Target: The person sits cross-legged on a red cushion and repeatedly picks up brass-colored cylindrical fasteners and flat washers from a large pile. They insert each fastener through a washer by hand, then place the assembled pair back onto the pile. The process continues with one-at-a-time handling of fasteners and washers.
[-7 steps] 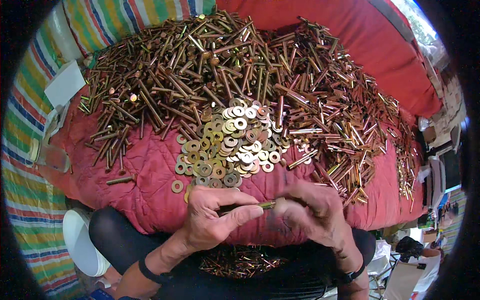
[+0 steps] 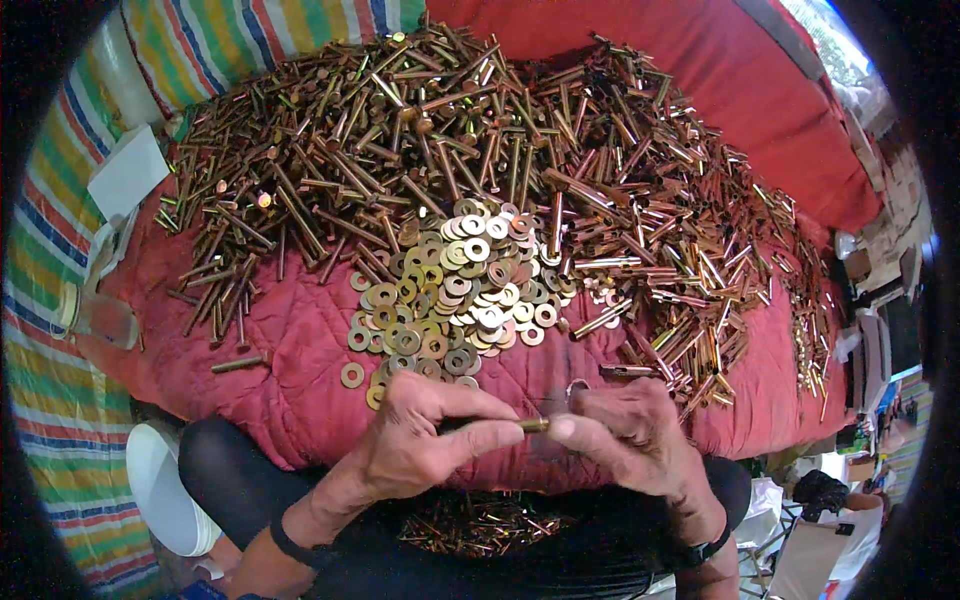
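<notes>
Above my lap, my left hand [image 2: 425, 430] pinches a brass-coloured bolt [image 2: 535, 425] between thumb and fingers. Only the bolt's end shows past the fingertips, pointing right. Right at that end is the thumb of my right hand [image 2: 630, 435], whose fingers are curled. A small pale ring shape, blurred, shows at its fingertips; I cannot tell what it is. Just beyond both hands lies a heap of flat washers [image 2: 450, 285] on the red quilted cloth [image 2: 290, 315]. Behind it on the left is a big pile of headed bolts [image 2: 350, 140].
A pile of metal tubes or sleeves [image 2: 690, 270] spreads on the right. One loose bolt [image 2: 240, 363] lies at the left. More metal pieces [image 2: 485, 525] lie between my knees. A white bucket [image 2: 165, 490] stands beside my left knee. Striped sheeting [image 2: 60, 300] lines the left side.
My right hand, blurred earlier, has turned and its thumb has come to the bolt's end. The bolt in my left hand has dropped slightly toward me.
</notes>
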Available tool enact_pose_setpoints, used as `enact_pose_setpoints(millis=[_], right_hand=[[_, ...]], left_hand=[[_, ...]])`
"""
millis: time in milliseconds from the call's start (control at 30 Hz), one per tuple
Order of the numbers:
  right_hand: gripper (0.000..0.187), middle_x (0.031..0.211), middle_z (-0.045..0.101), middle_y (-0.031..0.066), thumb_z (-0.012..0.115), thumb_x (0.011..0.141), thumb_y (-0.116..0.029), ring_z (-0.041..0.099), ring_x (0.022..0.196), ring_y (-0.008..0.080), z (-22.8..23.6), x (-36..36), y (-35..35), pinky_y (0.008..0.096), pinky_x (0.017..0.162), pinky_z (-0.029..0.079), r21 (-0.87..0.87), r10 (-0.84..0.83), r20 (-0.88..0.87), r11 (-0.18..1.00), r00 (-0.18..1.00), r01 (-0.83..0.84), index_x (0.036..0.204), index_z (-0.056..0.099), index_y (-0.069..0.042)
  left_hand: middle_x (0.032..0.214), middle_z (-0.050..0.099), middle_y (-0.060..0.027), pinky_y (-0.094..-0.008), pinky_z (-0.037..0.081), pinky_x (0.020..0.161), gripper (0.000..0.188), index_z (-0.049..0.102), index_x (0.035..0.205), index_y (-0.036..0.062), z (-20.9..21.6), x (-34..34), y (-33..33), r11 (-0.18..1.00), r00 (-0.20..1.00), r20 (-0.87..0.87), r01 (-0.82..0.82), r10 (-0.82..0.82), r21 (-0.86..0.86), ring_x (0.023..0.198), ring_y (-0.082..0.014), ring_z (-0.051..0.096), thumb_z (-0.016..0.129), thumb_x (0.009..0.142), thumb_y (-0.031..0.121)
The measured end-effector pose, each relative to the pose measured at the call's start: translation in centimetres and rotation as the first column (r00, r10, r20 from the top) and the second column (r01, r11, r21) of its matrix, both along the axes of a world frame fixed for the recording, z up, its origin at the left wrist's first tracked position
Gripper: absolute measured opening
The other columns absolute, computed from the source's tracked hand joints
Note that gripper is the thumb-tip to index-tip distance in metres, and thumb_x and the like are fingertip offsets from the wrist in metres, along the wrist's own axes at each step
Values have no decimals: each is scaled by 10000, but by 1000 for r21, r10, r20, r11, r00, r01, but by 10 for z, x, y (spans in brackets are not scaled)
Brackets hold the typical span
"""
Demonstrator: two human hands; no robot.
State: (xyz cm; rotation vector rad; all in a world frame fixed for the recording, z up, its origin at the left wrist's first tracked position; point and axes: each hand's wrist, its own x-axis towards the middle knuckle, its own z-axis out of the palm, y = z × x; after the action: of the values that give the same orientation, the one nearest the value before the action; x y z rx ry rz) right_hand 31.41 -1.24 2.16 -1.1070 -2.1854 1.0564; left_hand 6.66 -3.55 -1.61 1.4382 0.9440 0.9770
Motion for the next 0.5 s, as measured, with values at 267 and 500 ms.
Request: enact_pose_setpoints(millis=[267,500], right_hand=[[366,834,710,80,929,733,-181,687,761,179,18,0,10,316,650,525,53,-22,-91,998,996,26,1001,768,10],[208,783,685,55,849,847,-133,658,686,153,-4,7,3,289,594,503,76,72,-13,995,997,-71,941,733,11]], left_hand=[[694,671,33,-245,427,560,160,797,984,-13,-5,5,-2,994,994,94,69,-61,-90,637,-31,558,781,949,143],[675,648,24,-256,422,560,163,798,979,6,-5,0,-1,944,978,165,174,-131,-281,613,-35,538,785,946,165]])
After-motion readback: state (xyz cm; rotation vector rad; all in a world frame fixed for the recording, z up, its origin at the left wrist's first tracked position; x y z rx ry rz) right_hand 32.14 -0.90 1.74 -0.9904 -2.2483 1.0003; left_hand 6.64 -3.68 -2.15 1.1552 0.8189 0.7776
